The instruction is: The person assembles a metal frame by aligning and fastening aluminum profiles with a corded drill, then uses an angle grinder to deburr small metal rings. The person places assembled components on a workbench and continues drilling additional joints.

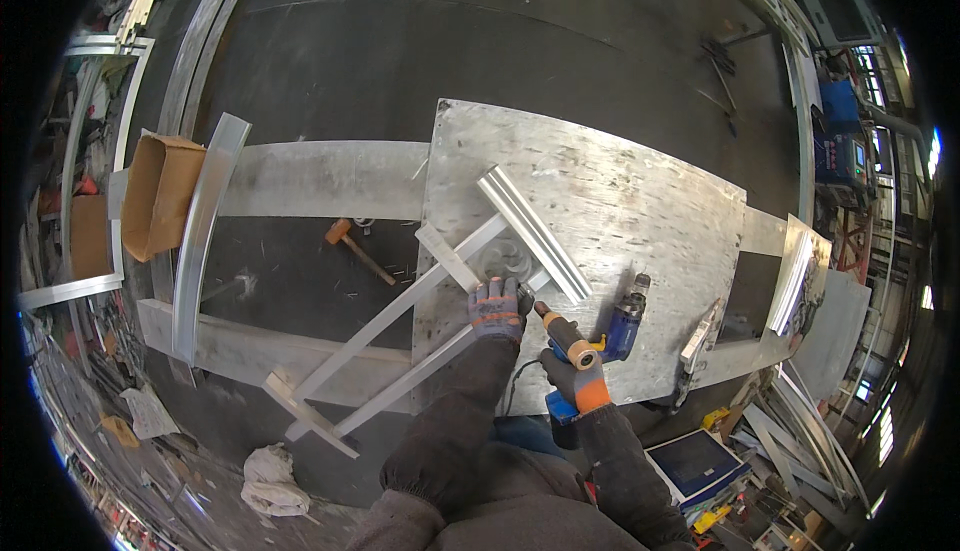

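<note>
An aluminium frame (385,323), made of two long bars with crosspieces, lies slanted with its upper end on a scuffed metal plate (590,196). A wide ribbed profile (535,234) crosses that end. My left hand (497,311), in a grey and orange glove, closes over the frame near this profile; its fingertips are partly hidden. In my right hand (583,381), also gloved, is a cordless drill (567,338) with a blue battery, gripped by its handle. The drill's nose points at the frame beside my left fingers. Whether its tip touches metal I cannot tell.
A second, blue drill (626,323) lies on the plate to the right, near a long narrow tool (697,336). Left of the plate is a mallet (360,251). An upright profile (208,236) and a cardboard box (160,196) stand far left. Metal offcuts (795,431) crowd the lower right.
</note>
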### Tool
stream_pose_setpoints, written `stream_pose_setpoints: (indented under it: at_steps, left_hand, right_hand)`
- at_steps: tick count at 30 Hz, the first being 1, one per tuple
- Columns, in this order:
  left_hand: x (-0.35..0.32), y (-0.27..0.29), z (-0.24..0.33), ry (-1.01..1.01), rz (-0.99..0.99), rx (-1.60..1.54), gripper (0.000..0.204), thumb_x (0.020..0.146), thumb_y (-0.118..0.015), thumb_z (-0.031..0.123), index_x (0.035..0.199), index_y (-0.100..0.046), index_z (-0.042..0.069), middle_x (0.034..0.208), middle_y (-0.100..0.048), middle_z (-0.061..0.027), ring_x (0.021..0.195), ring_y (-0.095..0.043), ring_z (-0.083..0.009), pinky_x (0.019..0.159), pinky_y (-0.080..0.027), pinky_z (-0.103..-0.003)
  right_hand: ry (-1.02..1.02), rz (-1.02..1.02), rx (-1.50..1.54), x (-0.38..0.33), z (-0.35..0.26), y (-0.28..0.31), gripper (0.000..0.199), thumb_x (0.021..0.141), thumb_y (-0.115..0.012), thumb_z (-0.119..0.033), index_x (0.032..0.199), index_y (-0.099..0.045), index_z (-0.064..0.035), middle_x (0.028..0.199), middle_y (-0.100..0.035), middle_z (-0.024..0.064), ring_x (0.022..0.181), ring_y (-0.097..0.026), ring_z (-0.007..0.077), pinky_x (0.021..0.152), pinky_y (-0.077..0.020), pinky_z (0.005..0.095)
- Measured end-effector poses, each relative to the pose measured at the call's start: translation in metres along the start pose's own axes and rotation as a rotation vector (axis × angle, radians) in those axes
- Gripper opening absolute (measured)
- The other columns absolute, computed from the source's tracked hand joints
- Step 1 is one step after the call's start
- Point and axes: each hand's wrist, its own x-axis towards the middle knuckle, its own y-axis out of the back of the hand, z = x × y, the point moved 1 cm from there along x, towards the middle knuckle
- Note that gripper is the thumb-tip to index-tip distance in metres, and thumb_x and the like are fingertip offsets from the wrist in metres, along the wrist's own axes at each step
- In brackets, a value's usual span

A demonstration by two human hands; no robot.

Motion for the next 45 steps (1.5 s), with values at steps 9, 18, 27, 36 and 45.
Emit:
stream_pose_setpoints:
  at_steps: [9,18,27,36,45]
  left_hand:
    - [-0.001,0.003,0.001,0.005,-0.006,0.029,0.037,0.079,-0.066,0.022,0.116,-0.061,0.018,0.124,-0.059,-0.0064,0.117,-0.058,-0.0309,0.097,-0.044,-0.044]
    - [0.000,0.000,0.001,0.010,-0.003,0.013,0.042,0.078,-0.072,0.032,0.116,-0.062,0.017,0.124,-0.059,-0.0084,0.118,-0.056,-0.0328,0.102,-0.042,-0.046]
    - [0.002,0.004,0.001,0.009,-0.061,0.007,0.041,0.080,-0.068,0.027,0.120,-0.062,0.017,0.126,-0.059,-0.0089,0.120,-0.056,-0.0311,0.101,-0.041,-0.045]
    - [0.000,0.007,0.002,0.011,-0.044,-0.018,0.039,0.079,-0.069,0.026,0.115,-0.061,0.016,0.124,-0.058,-0.0086,0.119,-0.057,-0.0307,0.098,-0.043,-0.044]
    - [-0.001,-0.005,-0.001,-0.022,0.141,0.035,0.037,0.079,-0.072,0.038,0.106,-0.065,0.014,0.116,-0.062,-0.0094,0.111,-0.060,-0.0319,0.097,-0.045,-0.046]
  right_hand:
    - [-0.187,-0.013,0.133,-0.003,-0.026,-0.002,0.038,0.082,-0.077,-0.022,0.107,-0.063,0.0027,0.087,-0.069,0.0099,0.073,-0.062,0.0170,0.064,-0.0511,0.0332]
    - [0.015,0.066,0.046,0.005,-0.019,-0.007,0.026,0.083,-0.075,-0.021,0.094,-0.062,-0.0013,0.074,-0.064,0.0047,0.062,-0.058,0.0129,0.054,-0.0452,0.0313]
    - [0.076,0.089,0.115,0.001,-0.032,-0.010,0.021,0.084,-0.073,-0.018,0.092,-0.060,-0.0026,0.066,-0.061,0.0028,0.054,-0.055,0.0120,0.049,-0.0416,0.0313]
    - [0.103,0.126,0.127,0.005,-0.022,-0.013,0.018,0.084,-0.071,-0.015,0.089,-0.060,-0.0029,0.066,-0.060,0.0028,0.054,-0.055,0.0121,0.048,-0.0403,0.0312]
    - [-0.101,0.014,0.178,0.002,-0.025,0.004,0.018,0.084,-0.072,-0.013,0.093,-0.061,-0.0023,0.073,-0.063,0.0044,0.060,-0.059,0.0133,0.051,-0.0449,0.0302]
